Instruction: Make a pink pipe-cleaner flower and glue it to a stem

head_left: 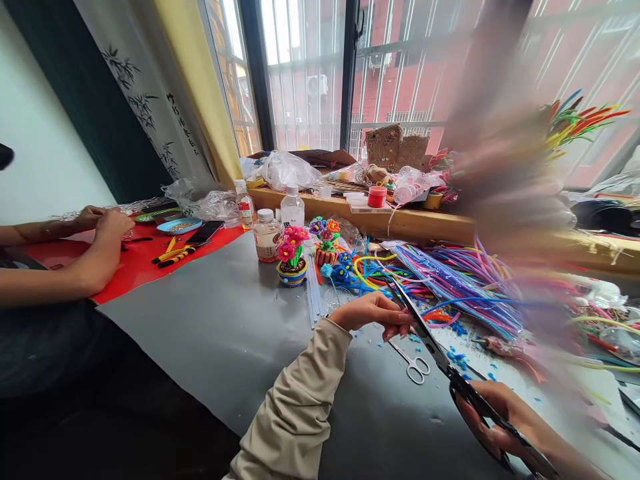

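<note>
My left hand (375, 313), in a beige sleeve, is closed with thumb and fingers pressed together beside the scissor blades. What they pinch is too small to make out. A thin blue pipe cleaner (467, 301) runs rightward from near these fingertips; whether it is held I cannot tell. My right hand (500, 410) grips the handles of large black scissors (434, 347), whose blades point up and away past my left fingers. Small silver scissors (416, 370) lie on the grey table cover (250, 333) below my left hand. Blue fuzzy clippings (457, 360) are scattered nearby.
Pink flowers in a small pot (292, 270), a second flower pot (327, 250) and bottles (267, 237) stand ahead. A bundle of pipe cleaners (457, 287) lies right of them. A blurred arm-like shape (505, 173) crosses the right side. Another person's hands (107, 223) are at left.
</note>
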{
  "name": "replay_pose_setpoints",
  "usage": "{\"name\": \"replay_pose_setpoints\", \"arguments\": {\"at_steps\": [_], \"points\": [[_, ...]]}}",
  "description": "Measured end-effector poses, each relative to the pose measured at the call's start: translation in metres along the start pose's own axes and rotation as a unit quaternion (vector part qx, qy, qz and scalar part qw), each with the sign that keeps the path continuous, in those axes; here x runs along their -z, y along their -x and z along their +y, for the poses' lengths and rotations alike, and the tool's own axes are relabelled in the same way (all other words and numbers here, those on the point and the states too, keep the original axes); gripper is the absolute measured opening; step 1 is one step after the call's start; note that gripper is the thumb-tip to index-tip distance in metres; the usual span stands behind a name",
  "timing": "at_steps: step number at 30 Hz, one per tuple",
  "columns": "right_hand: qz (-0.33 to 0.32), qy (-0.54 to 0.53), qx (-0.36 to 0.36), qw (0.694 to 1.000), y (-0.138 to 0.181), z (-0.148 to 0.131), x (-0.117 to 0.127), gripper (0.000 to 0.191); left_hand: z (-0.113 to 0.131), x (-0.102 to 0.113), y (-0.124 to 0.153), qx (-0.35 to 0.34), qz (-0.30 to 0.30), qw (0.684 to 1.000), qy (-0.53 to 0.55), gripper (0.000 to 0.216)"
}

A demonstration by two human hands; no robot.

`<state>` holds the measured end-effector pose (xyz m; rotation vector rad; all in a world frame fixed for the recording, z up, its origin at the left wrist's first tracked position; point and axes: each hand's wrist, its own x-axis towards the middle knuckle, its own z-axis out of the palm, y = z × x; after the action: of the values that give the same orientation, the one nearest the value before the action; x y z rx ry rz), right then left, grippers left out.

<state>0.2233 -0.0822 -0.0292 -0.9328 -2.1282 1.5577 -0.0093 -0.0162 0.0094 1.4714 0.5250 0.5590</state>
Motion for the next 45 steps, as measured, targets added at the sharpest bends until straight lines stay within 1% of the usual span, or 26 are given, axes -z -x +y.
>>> {"name": "replay_pose_setpoints", "arguments": {"at_steps": [7,15,19,23,26,28,30,36,40,45], "points": [[0.002,-0.001,-0.008,1.000,-0.001,-0.001,-0.001,0.052,0.003,-0.002,0.001,0.004,0.008,1.000,-0.003,0.031],[0.015,0.010,-0.029,0.999,-0.002,-0.003,0.001,0.053,-0.004,0.002,-0.003,0.000,0.023,1.000,0.011,0.033],[0.024,0.023,-0.020,0.999,-0.001,-0.001,0.002,0.054,-0.005,0.003,-0.004,0.008,0.030,0.999,0.009,0.034],[0.015,-0.015,-0.010,1.000,-0.002,-0.001,-0.001,0.055,-0.003,0.002,-0.005,0.016,0.045,0.999,-0.009,0.035],[-0.003,-0.036,0.024,0.999,-0.002,-0.003,-0.002,0.054,-0.003,0.002,-0.005,0.022,0.052,0.998,-0.013,0.035],[-0.013,-0.038,0.053,0.998,-0.002,-0.004,0.000,0.054,-0.004,0.002,-0.006,0.017,0.048,0.999,-0.008,0.036],[-0.019,-0.029,0.064,0.997,-0.002,-0.005,0.002,0.054,-0.004,0.002,-0.006,0.016,0.041,0.999,-0.005,0.036],[-0.015,-0.001,0.028,0.999,-0.004,-0.010,0.005,0.055,-0.005,-0.002,-0.007,0.047,0.020,0.998,-0.022,0.035],[-0.022,-0.020,0.021,0.999,-0.005,-0.008,0.003,0.054,-0.006,-0.003,-0.007,0.052,0.020,0.998,-0.018,0.034],[0.003,-0.020,0.008,1.000,-0.008,-0.001,0.001,0.052,-0.009,-0.002,-0.009,0.042,0.019,0.999,-0.005,0.033]]}}
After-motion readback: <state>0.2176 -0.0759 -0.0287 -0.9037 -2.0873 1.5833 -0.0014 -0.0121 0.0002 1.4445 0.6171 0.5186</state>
